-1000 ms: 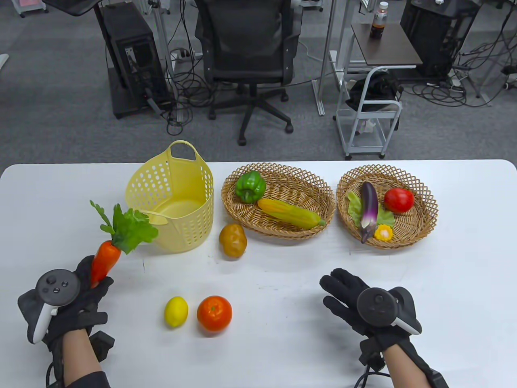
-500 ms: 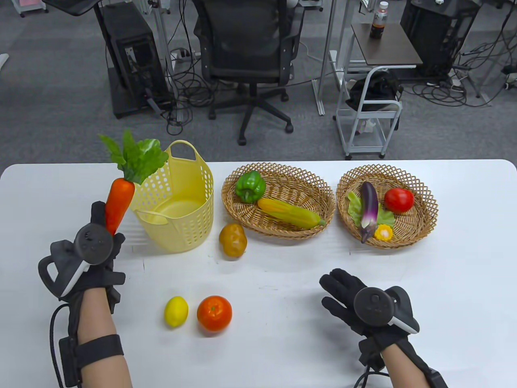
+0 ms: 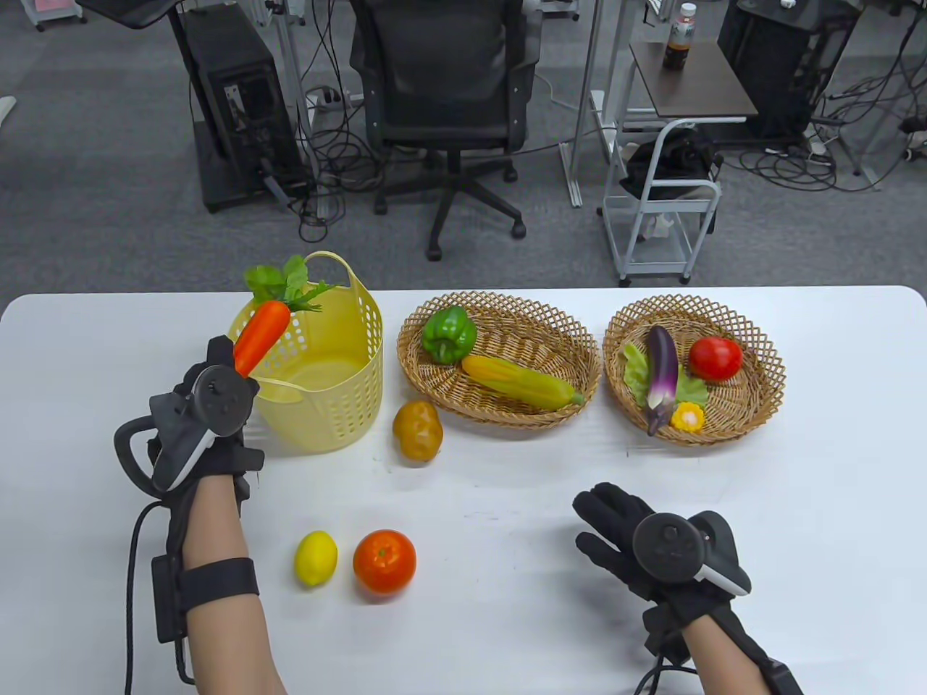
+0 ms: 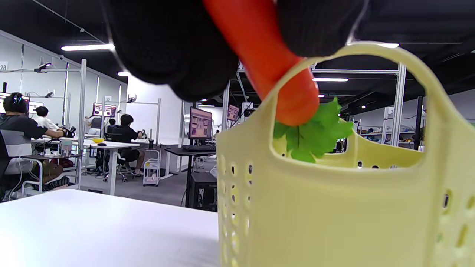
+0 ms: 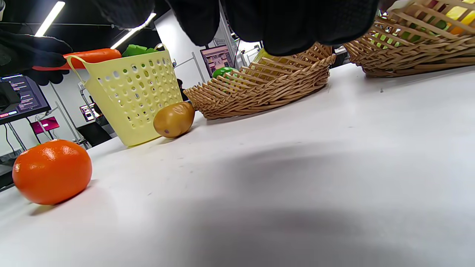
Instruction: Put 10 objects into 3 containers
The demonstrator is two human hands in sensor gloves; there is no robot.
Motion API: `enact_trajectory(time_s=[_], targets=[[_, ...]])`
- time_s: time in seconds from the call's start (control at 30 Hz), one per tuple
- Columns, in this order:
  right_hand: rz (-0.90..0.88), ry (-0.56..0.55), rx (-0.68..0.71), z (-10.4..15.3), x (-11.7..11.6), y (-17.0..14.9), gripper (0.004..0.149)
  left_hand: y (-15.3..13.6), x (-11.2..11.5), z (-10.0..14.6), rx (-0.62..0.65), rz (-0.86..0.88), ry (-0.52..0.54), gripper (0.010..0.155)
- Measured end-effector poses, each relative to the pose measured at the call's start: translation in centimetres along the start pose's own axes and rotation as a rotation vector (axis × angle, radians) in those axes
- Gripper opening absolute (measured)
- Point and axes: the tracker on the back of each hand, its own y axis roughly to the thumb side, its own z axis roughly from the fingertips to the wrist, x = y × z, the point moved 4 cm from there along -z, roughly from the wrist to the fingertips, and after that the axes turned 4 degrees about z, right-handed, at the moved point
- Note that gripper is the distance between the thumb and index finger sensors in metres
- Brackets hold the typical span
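Carrot grasped at its tip in your left hand, leaves over the yellow basket rim at 12 o'clock. Push past the handle, drop leaves-first, then release. Right hand fingers spread, holding nothing, on table.

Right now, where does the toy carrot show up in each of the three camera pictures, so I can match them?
Table view: the carrot is at upper left, held by the left hand, leaves over the yellow basket.
Left wrist view: the carrot comes down from top centre, leaves dipping behind the basket's handle.
Right wrist view: the carrot lies sideways at upper left, above the basket.
Shared landmark: the yellow basket.
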Motion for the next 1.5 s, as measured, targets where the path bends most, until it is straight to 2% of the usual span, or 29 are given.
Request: enact_trajectory(time_s=[0.2, 0.3, 0.57, 0.7, 0.87, 1.27, 1.5], targets=[[0.004, 0.006, -0.004, 0.0, 0.0, 0.0, 0.060, -0.6, -1.2, 0.5, 0.019, 0.023, 0.101, 0.068], [0.005, 0.008, -0.006, 0.0, -0.1, -0.1, 0.060, -1.0, -1.5, 0.9, 0.025, 0.029, 0.113, 0.071], [-0.001, -0.001, -0.002, 0.0, 0.0, -0.1, 0.060, -1.3, -0.7, 2.6, 0.096, 0.103, 0.065, 0.077], [-0.010, -0.003, -0.003, 0.1, 0.1, -0.2, 0.060, -1.1, 0.5, 3.9, 0.218, 0.153, 0.031, 0.076], [-0.013, 0.005, -0.004, 0.2, 0.0, -0.2, 0.060, -1.2, 2.8, 5.7, 0.270, 0.230, -0.079, 0.078], [-0.021, 0.026, 0.012, 0.3, -0.3, 0.0, 0.061, -1.0, 9.4, 10.4, 0.296, 0.272, -0.472, 0.084], [-0.032, 0.036, 0.008, 0.2, -0.4, 0.0, 0.061, 0.4, 12.2, 12.8, 0.352, 0.224, -0.601, 0.077]])
